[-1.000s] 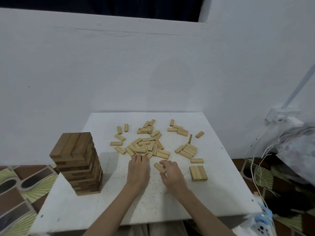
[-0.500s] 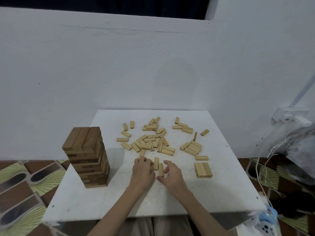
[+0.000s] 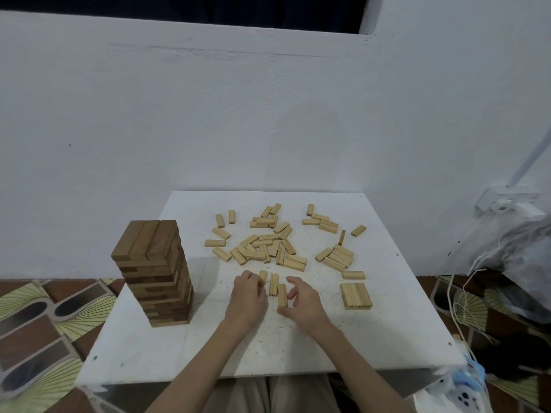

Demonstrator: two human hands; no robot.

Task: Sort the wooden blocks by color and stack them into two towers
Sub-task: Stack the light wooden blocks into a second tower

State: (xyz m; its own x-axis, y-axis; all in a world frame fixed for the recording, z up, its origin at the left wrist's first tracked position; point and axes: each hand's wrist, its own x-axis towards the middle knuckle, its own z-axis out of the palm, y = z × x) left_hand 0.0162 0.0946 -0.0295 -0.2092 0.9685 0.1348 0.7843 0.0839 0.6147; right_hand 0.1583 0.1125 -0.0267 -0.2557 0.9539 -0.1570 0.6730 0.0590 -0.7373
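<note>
Left hand (image 3: 247, 296) has its fingers curled around one light block (image 3: 263, 275), while the right hand (image 3: 304, 302) is cupped loosely open against the nearest of two more light blocks (image 3: 282, 295) lying side by side between the hands. Just beyond them sits the scattered pile of light blocks (image 3: 268, 242). The dark tower (image 3: 155, 272) stands well left of that pile at the table's (image 3: 298, 353) left edge, a flat three-block layer (image 3: 356, 295) lies right of it, and bare tabletop runs from the hands to the near edge.

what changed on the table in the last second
The right hand swung one light block lengthwise beside a second; the left hand drew a third alongside. The dark tower, three-block base and loose pile stayed put.
</note>
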